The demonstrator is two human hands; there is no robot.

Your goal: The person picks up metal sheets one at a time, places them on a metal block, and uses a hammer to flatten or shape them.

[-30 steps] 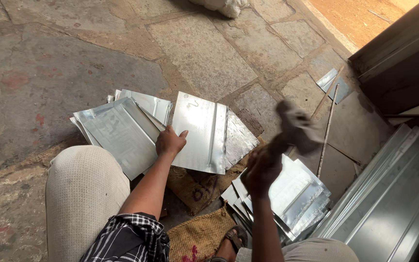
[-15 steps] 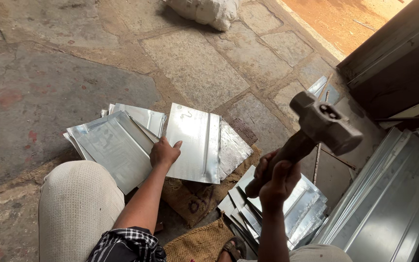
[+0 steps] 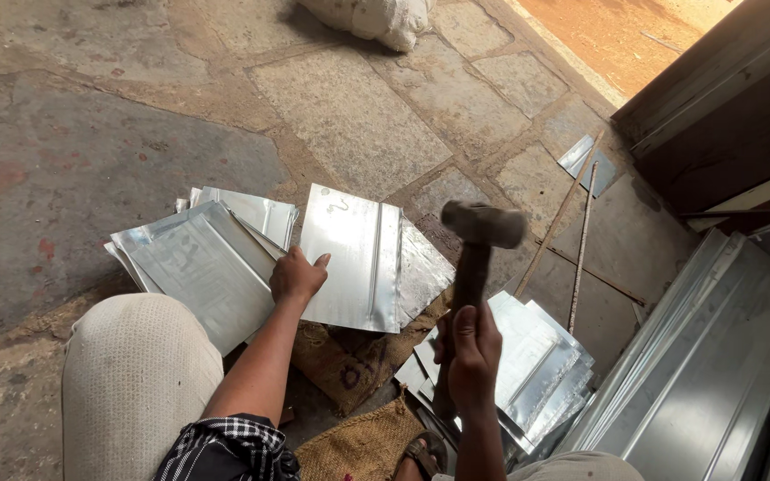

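Hammer raised over sheet metal
Your right hand grips its handle; your left hand presses flat, fingers spread, on the ribbed metal sheet

The metal sheet is shiny silver-grey, like the stacked sheets and the long panels. The hammer has a dark grey head and a dark brown handle. The sleeve is black-and-white checked. The burlap sack is tan, the stone floor mottled grey-brown, the bag white.
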